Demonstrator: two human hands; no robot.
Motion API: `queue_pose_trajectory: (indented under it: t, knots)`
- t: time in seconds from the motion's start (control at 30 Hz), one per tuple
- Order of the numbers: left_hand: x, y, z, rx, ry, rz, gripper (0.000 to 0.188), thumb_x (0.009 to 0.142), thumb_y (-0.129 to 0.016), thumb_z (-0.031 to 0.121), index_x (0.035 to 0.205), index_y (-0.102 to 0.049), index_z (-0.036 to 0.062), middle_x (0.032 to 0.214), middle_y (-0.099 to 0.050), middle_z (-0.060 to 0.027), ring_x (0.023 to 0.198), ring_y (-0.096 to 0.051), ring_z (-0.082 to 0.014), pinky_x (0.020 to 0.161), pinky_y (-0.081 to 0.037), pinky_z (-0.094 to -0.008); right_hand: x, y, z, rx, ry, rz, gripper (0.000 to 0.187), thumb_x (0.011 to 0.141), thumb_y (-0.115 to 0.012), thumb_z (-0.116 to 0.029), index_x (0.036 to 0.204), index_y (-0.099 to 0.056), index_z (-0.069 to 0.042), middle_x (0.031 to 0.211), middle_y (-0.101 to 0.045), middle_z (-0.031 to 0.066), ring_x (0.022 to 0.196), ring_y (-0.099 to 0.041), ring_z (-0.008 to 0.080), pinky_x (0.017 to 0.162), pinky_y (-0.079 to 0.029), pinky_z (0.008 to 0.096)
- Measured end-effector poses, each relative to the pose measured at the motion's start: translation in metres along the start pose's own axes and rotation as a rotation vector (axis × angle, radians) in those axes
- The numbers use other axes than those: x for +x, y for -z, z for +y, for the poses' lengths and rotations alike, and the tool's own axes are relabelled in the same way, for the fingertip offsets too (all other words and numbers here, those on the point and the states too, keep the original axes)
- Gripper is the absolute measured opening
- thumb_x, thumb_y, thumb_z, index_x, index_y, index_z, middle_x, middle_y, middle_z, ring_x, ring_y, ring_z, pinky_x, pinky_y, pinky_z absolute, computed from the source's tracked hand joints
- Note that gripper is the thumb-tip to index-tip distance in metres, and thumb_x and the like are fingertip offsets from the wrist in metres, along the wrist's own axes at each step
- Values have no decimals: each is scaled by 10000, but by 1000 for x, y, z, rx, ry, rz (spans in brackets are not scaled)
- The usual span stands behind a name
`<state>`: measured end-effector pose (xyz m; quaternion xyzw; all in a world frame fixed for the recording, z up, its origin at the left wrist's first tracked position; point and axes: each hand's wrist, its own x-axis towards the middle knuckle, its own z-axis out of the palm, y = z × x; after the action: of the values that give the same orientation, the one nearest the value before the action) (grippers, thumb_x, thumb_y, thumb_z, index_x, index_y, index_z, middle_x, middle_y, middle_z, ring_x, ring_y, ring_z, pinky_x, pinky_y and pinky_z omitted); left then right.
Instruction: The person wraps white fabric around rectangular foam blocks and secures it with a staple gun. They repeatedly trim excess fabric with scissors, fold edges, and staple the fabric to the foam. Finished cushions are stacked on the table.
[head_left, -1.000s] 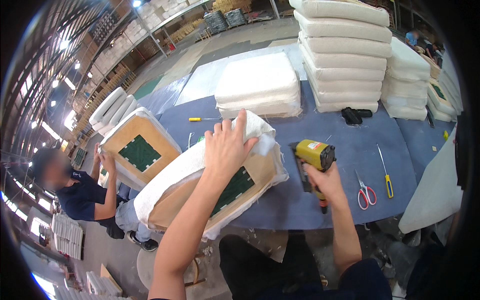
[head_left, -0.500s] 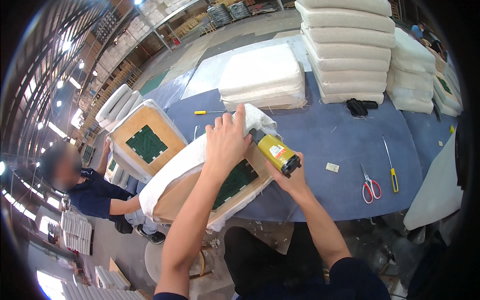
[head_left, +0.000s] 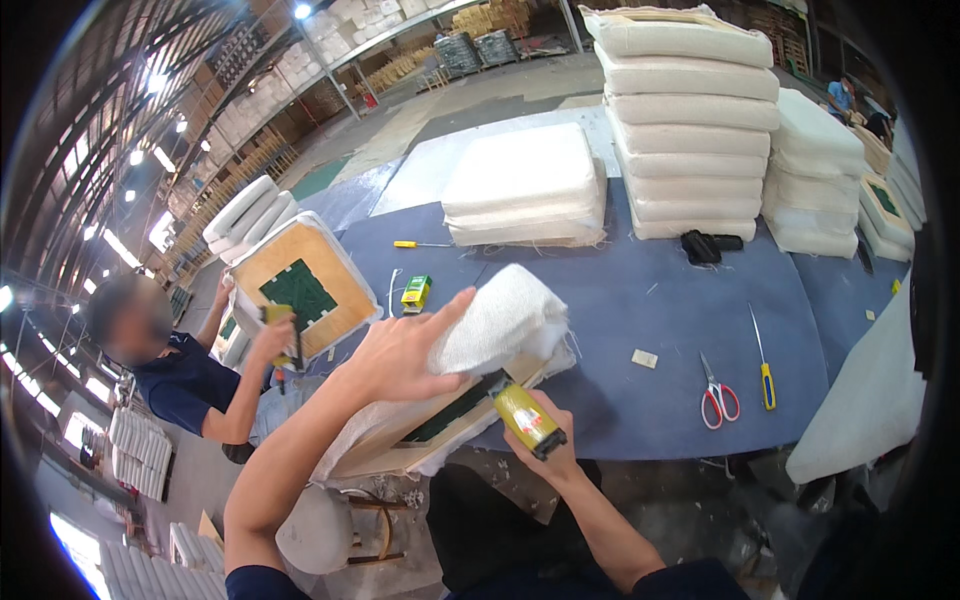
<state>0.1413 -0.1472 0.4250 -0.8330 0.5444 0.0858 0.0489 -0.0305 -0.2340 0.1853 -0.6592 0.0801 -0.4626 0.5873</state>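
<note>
My left hand [head_left: 400, 352] grips the side of a white fabric-covered seat cushion [head_left: 500, 318], with the index finger stretched over the fabric and the thumb by the wooden underside. The cushion is tilted, and a dark green panel [head_left: 445, 418] shows in its wooden base. Fabric frays along its edge. My right hand [head_left: 545, 440] is closed round a yellow staple gun [head_left: 527, 418], whose nose points at the cushion's near edge. Whether the nose touches it, I cannot tell.
On the blue table [head_left: 700, 300] lie red-handled scissors [head_left: 716, 395], two yellow-handled screwdrivers [head_left: 768, 385], a green-yellow box [head_left: 416, 293] and a black object [head_left: 708, 246]. White cushions stand stacked [head_left: 690, 140] behind. At left a co-worker [head_left: 200, 370] holds another staple gun [head_left: 285, 330] by a cushion [head_left: 290, 250].
The cushion has tilted, its fabric side turning up. My left hand has slid left and down it; the staple gun has moved lower. The co-worker's staple gun and the green-yellow box have come into view.
</note>
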Motion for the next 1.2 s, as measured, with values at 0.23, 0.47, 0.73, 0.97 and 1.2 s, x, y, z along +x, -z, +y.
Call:
queue_pose_trajectory:
  t: [0.23,0.47,0.73,0.97,1.2]
  knots:
    - [61,-10,-72,-673,-227,-107,799,1176,-397,567,1793,-133,133,1852,-185,-130,1701,-198,-293,1379,-154,-400,31,-16,14,-67,16,-16,269,857,-817,-113,1082,-742,14,853,-769,159,731,-772,322,695,-587,352]
    - [88,-19,-109,-662,-145,-28,726,1210,-266,536,1791,-142,119,1860,-157,-88,1711,-142,-295,1383,-102,-394,60,-36,28,-73,-28,-74,289,818,-844,-103,1058,-740,20,832,-753,173,732,-763,360,681,-585,377]
    - [89,-19,-123,-308,-51,97,595,1214,-298,421,1784,-226,269,1682,-447,-244,1500,-502,-459,1264,-386,-500,89,-78,51,-138,-4,-52,307,821,-862,-109,1069,-733,18,854,-761,194,770,-758,411,692,-591,415]
    - [88,-33,-93,61,17,275,618,1153,-510,302,1739,-327,372,1415,-595,-246,1138,-690,-496,968,-573,-554,102,-67,55,-101,-84,-138,357,827,-866,-118,1129,-740,26,854,-758,197,776,-763,378,729,-585,381]
    - [87,-37,-83,133,-52,379,675,1106,-623,250,1719,-373,383,1409,-594,-266,1106,-707,-494,908,-601,-550,120,-21,70,-176,72,-10,461,791,-907,-149,1185,-749,33,957,-815,154,867,-797,297,811,-599,369]
